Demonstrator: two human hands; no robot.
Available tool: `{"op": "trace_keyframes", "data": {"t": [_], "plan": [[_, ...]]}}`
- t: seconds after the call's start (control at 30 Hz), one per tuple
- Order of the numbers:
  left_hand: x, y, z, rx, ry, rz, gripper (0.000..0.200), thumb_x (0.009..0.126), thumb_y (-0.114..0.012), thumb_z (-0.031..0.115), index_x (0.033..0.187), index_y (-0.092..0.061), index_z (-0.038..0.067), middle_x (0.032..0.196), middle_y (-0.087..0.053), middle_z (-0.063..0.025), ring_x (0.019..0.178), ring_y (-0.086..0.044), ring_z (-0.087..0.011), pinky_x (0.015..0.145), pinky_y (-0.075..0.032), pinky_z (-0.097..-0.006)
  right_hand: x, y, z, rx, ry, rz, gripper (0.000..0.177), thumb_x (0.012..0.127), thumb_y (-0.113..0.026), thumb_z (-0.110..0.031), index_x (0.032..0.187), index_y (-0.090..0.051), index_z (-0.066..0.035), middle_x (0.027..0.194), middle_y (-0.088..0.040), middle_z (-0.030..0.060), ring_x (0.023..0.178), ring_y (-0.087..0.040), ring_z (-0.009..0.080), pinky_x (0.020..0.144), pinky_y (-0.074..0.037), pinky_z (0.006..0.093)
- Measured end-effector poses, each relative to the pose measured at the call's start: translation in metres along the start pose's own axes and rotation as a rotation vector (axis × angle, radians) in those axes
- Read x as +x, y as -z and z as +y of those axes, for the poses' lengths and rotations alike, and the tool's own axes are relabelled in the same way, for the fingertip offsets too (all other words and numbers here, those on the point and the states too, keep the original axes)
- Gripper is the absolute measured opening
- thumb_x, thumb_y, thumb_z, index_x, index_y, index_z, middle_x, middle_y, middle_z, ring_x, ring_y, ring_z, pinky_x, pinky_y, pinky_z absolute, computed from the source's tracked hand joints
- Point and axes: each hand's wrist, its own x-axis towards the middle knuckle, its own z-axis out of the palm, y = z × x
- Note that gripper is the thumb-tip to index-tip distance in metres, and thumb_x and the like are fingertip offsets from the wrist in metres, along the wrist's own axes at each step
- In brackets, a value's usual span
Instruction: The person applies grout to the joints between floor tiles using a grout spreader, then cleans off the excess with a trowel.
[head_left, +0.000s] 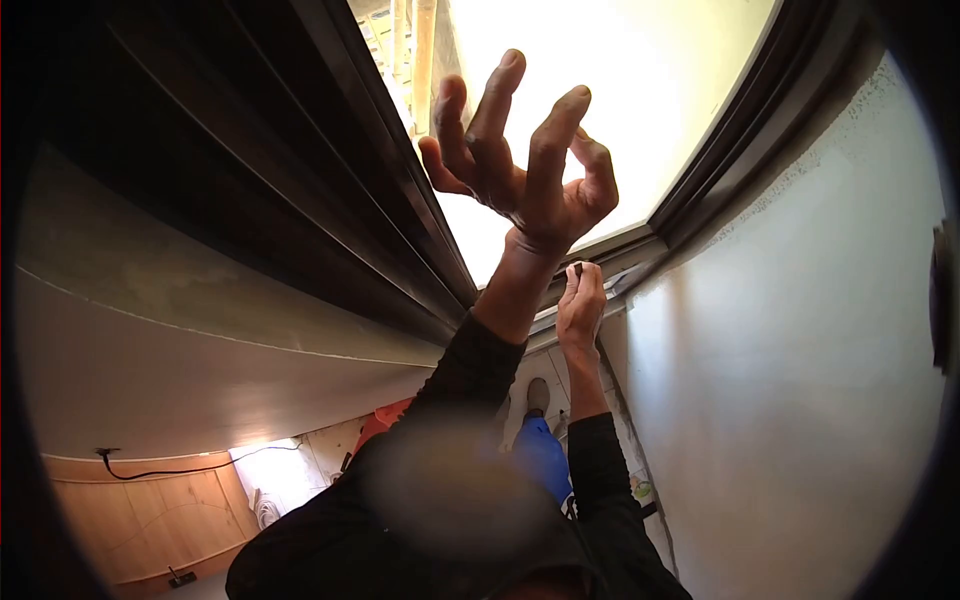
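**Q:** Small dark piece (578,268): where is it, and what holds it?

**A:** Just right of centre. The fingertips of the right hand (581,310) pinch the small dark piece, and that hand's black sleeve (610,480) enters from 6 o'clock. The piece is held up at the lower corner of the window frame (690,200), which lies toward 1 o'clock from the hand. Whether piece and frame touch cannot be told.

**Q:** And the left hand (525,170)?

**A:** Toward 12 o'clock, large in the lens. Its fingers are spread and slack and grasp nothing. It shows against the bright glass (620,90), beside the dark track rails (330,190) that run from 11 o'clock toward centre.

**Q:** Which step does this appear to be?

**A:** By judgement, presenting the piece to the frame corner. It does not look seated yet.

**Q:** What does the next move call for?

**A:** Probably a steady pinch and fine alignment with the corner, with the free hand available to brace on the frame.

**Q:** What lies beyond?

**A:** A white wall (800,350) at 3 o'clock. Farthest off are a shoe (537,395) and a blue trouser leg (545,455) near 6 o'clock, and a black cable (170,468) at 8 o'clock.
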Motion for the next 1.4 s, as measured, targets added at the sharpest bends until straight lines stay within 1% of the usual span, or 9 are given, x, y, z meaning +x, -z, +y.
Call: {"op": "trace_keyframes", "data": {"t": [0.43,0.57,0.67,0.8,0.93,1.0,1.03,1.07,1.4], "plan": [[-0.012,-0.08,-0.079,0.207,-0.147,0.041,0.032,0.081,-0.058,0.027,0.11,-0.066,0.017,0.14,-0.047,-0.0146,0.142,-0.026,-0.0362,0.111,-0.017,-0.0664,0.115,-0.083,0.018,0.191,0.096,-0.24,0.012,0.095,-0.068,-0.008,0.095,-0.061,0.003,0.094,-0.067,0.0196,0.085,-0.066,0.0405,0.071,-0.053,0.0465],[-0.001,-0.081,-0.086,0.529,-0.221,-0.174,0.084,0.083,-0.077,0.038,0.155,-0.041,0.018,0.148,-0.039,-0.02,0.141,-0.034,-0.0358,0.114,-0.029,-0.0616,0.162,-0.123,0.013,0.12,0.093,-0.289,0.015,0.093,-0.071,-0.014,0.1,-0.068,-0.001,0.098,-0.07,0.0174,0.092,-0.068,0.0377,0.079,-0.055,0.0462],[0.006,-0.107,-0.098,0.499,-0.172,-0.085,0.081,0.083,-0.072,0.052,0.154,-0.044,0.026,0.132,-0.045,-0.0169,0.134,-0.036,-0.0367,0.109,-0.028,-0.0655,0.185,-0.136,0.004,0.021,0.116,-0.241,0.033,0.09,-0.074,-0.011,0.12,-0.066,-0.001,0.115,-0.068,0.0193,0.108,-0.066,0.0386,0.096,-0.053,0.0454],[0.025,-0.121,-0.104,0.524,0.034,-0.146,0.093,0.078,-0.08,0.056,0.157,-0.038,0.029,0.127,-0.045,-0.0153,0.122,-0.042,-0.0345,0.104,-0.033,-0.0625,0.169,-0.111,0.007,0.119,0.008,-0.357,0.04,0.088,-0.074,-0.007,0.127,-0.062,-0.004,0.121,-0.063,0.0226,0.106,-0.067,0.0362,0.093,-0.055,0.0441],[0.031,-0.146,-0.123,0.49,0.08,-0.045,0.113,0.067,-0.094,0.031,0.16,-0.03,0.029,0.125,-0.041,-0.0132,0.112,-0.042,-0.0317,0.104,-0.036,-0.0587,0.117,-0.068,0.027,0.2,-0.039,-0.357,0.027,0.086,-0.074,-0.004,0.113,-0.069,-0.002,0.105,-0.07,0.0169,0.092,-0.069,0.0286,0.083,-0.055,0.0401],[0.033,-0.159,-0.128,0.586,0.099,0.01,0.078,0.078,-0.086,0.024,0.148,-0.051,0.021,0.122,-0.052,-0.0175,0.112,-0.052,-0.0367,0.102,-0.042,-0.0557,0.091,-0.043,0.032,0.269,-0.027,-0.322,0.018,0.089,-0.066,-0.002,0.106,-0.071,-0.001,0.099,-0.071,0.0145,0.083,-0.07,0.0261,0.075,-0.056,0.0387],[0.036,-0.155,-0.135,0.351,0.134,-0.079,0.088,0.077,-0.086,0.032,0.152,-0.041,0.018,0.129,-0.035,-0.0188,0.124,-0.032,-0.0398,0.104,-0.027,-0.0581,0.078,-0.032,0.035,0.278,-0.02,-0.296,0.014,0.089,-0.064,-0.001,0.102,-0.071,-0.001,0.095,-0.072,0.0134,0.08,-0.07,0.025,0.072,-0.056,0.0371],[0.036,-0.161,-0.135,0.396,0.091,-0.046,0.109,0.063,-0.097,0.025,0.155,-0.037,0.022,0.126,-0.032,-0.0171,0.119,-0.034,-0.0384,0.098,-0.035,-0.0579,0.062,-0.022,0.04,0.304,-0.076,-0.334,0.012,0.089,-0.064,-0.001,0.099,-0.07,0.001,0.093,-0.069,0.0169,0.08,-0.069,0.0294,0.073,-0.056,0.039],[0.053,-0.155,-0.084,0.164,0.474,-0.155,0.106,0.069,-0.081,0.003,0.158,-0.03,0.024,0.143,-0.026,-0.0255,0.137,-0.032,-0.0493,0.107,-0.039,-0.0587,0.047,0.029,0.035,0.21,0.039,-0.32,0.016,0.085,-0.07,-0.006,0.101,-0.073,-0.004,0.093,-0.071,0.0138,0.083,-0.072,0.0273,0.075,-0.057,0.0373]]}}
